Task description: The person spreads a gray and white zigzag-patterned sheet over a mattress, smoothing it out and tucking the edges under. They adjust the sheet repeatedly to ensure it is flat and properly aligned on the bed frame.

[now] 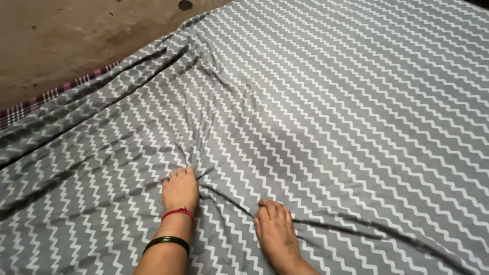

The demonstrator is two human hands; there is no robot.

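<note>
Left hand [179, 189] pinched a fold of the grey zigzag sheet [331, 102], fingertips hidden; right hand [275, 229] beside it gripped another crease

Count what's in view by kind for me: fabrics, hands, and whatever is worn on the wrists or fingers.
Grey zigzag sheet: 1
Plaid cloth showing at the sheet's left edge: 1
Hands: 2, the left hand and the right hand, both gripping sheet folds
Red thread band: 1
Dark green bangle: 1
Finger ring: 1
Total: 7
</note>
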